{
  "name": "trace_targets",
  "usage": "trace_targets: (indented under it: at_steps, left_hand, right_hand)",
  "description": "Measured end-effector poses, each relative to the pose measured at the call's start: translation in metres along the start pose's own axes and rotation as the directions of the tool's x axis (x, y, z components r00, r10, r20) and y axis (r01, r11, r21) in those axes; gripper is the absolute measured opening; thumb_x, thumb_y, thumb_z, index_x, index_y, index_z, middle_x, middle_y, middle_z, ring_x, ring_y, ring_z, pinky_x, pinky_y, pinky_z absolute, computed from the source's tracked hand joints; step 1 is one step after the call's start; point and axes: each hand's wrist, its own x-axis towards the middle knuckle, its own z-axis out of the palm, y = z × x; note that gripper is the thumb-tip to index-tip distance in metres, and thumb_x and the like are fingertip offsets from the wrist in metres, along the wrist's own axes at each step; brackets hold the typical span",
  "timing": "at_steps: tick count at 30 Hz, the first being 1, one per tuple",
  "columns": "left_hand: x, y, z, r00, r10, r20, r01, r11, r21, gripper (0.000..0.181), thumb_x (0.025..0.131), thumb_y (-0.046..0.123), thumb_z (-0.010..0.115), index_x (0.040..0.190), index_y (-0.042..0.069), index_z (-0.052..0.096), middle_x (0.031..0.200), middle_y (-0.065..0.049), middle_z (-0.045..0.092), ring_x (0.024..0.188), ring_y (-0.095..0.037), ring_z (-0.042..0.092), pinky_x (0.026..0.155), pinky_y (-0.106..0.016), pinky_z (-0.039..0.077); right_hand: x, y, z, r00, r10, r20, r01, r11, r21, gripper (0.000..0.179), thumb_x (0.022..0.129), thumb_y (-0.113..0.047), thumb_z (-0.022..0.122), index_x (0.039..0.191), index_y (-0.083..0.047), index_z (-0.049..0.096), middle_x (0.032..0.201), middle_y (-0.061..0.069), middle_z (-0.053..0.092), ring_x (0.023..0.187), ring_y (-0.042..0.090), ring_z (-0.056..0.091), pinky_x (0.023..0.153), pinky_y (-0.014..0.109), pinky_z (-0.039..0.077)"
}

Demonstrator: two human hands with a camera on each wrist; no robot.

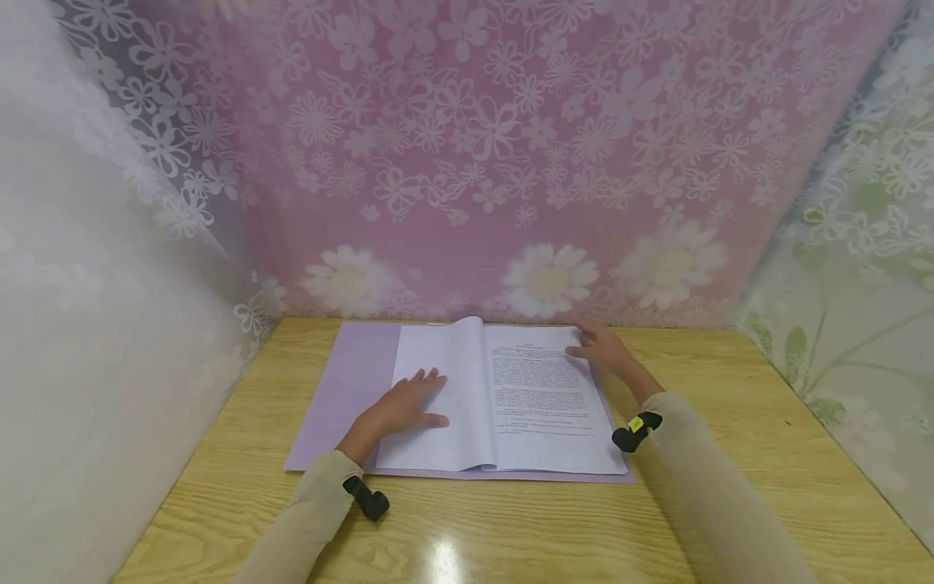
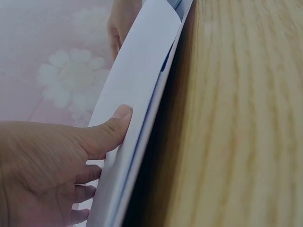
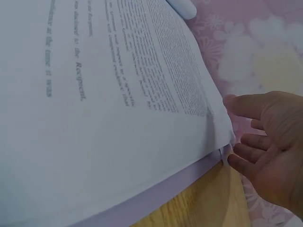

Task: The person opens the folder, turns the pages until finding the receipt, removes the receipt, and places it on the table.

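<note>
An open lilac folder [image 1: 353, 389] lies on the wooden table with a stack of white sheets in it. My left hand [image 1: 403, 405] rests on the blank turned page [image 1: 414, 446], its fingers spread and the thumb pointing toward the fold. In the left wrist view that thumb [image 2: 116, 125] lies along the paper near its lower edge. The printed page [image 1: 543, 405] faces up on the right side. At its top right corner is my right hand [image 1: 607, 350]. In the right wrist view the right thumb [image 3: 241, 105] touches the page edge, while the other fingers sit loosely bent by the corner.
The wooden table [image 1: 511, 527] extends in front of the folder and to both sides. A pink flowered cloth [image 1: 452, 203] hangs right behind it. Pale curtains [image 1: 124, 308] close in the left and right sides. A small black camera is strapped to each wrist.
</note>
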Motion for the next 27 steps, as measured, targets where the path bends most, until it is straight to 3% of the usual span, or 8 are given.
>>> trace_targets:
  at_steps: [8,20,27]
  left_hand:
    - [0.001,-0.0002,0.0004,1.0,0.0,0.009,0.0,1.0,-0.009,0.083,0.095,0.046,0.07,0.159,0.007,0.035,0.168,-0.017,0.025,0.157,-0.04,0.018,0.126,-0.059,0.017]
    - [0.0001,0.0013,-0.0009,1.0,0.002,0.007,-0.001,1.0,-0.016,0.082,0.095,0.044,0.07,0.159,0.007,0.034,0.168,-0.018,0.025,0.157,-0.04,0.018,0.126,-0.059,0.017]
    - [-0.0003,0.0007,-0.0008,1.0,0.004,0.002,-0.004,1.0,-0.015,0.082,0.095,0.043,0.071,0.159,0.007,0.035,0.167,-0.018,0.026,0.157,-0.04,0.018,0.126,-0.059,0.018]
  right_hand:
    - [0.0003,0.0128,0.0016,0.991,0.13,0.028,-0.13,0.991,0.019,0.079,0.099,-0.022,0.068,0.161,-0.003,0.024,0.165,0.026,0.026,0.149,0.049,0.031,0.122,0.059,0.027]
    - [0.0,0.0098,0.0011,0.99,0.14,0.021,-0.141,0.99,0.032,0.075,0.101,-0.022,0.065,0.16,0.002,0.025,0.164,0.027,0.028,0.148,0.049,0.034,0.122,0.058,0.029]
    - [-0.001,0.0123,0.0012,0.989,0.145,-0.024,-0.139,0.979,0.151,0.069,0.1,-0.016,0.066,0.158,-0.001,0.033,0.162,0.026,0.033,0.146,0.048,0.038,0.119,0.057,0.035]
